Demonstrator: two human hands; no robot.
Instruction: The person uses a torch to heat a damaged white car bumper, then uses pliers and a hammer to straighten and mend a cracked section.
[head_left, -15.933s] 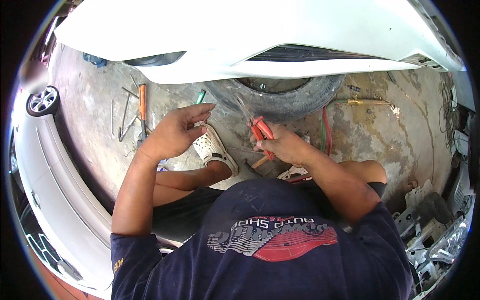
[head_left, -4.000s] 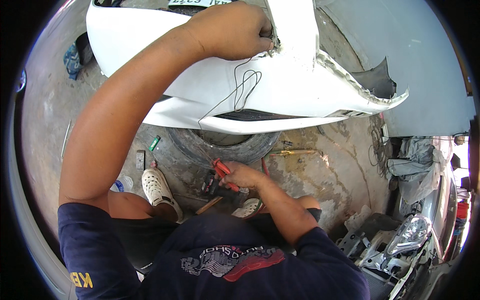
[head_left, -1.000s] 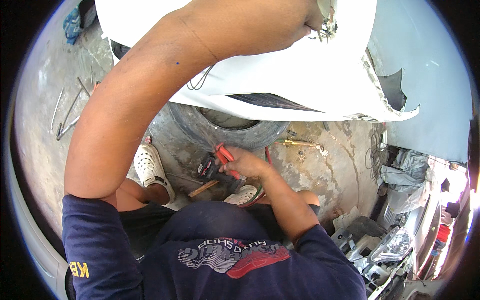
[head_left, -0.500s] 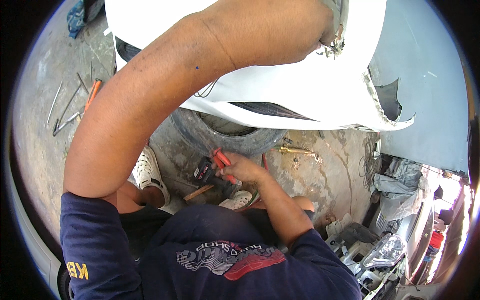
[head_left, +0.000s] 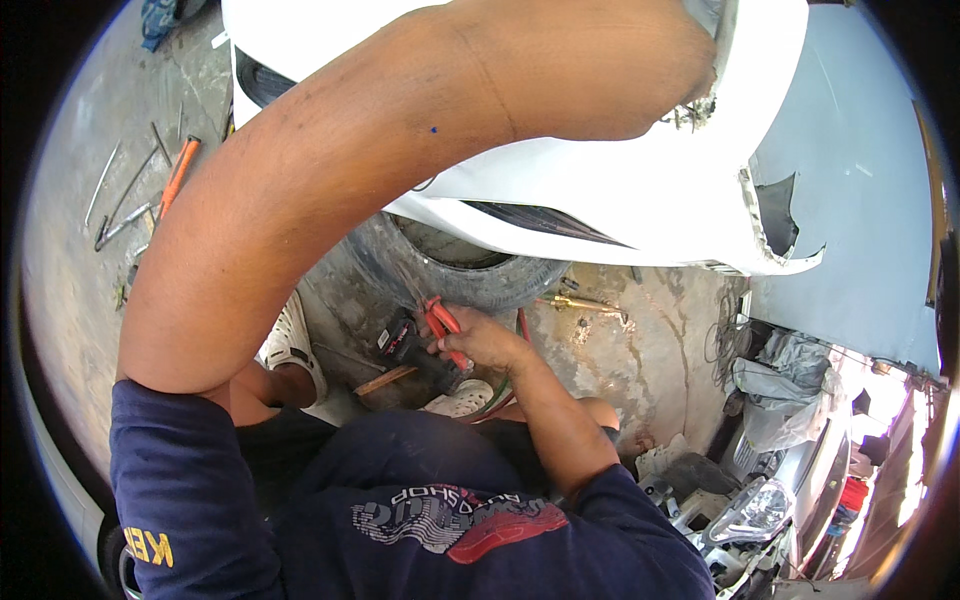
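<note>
Right hand (head_left: 487, 341) gripping red-handled pliers (head_left: 442, 319), tire (head_left: 475, 285) at their 12 o'clock. Left hand (head_left: 630, 70), view's 1 o'clock, over white bumper (head_left: 640, 190); fingers hidden, can't tell grip.

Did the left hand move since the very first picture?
Yes. Judged against the tire, the left hand went right and farther from the person: it was left of the tire, and now it's beyond it, over the white bumper.

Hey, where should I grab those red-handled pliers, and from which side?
Probably by both red handles, coming from the right, behind the slim metal nose. The pliers point up and left toward the tire, so the handles lie toward the right hand, which holds them.
</note>
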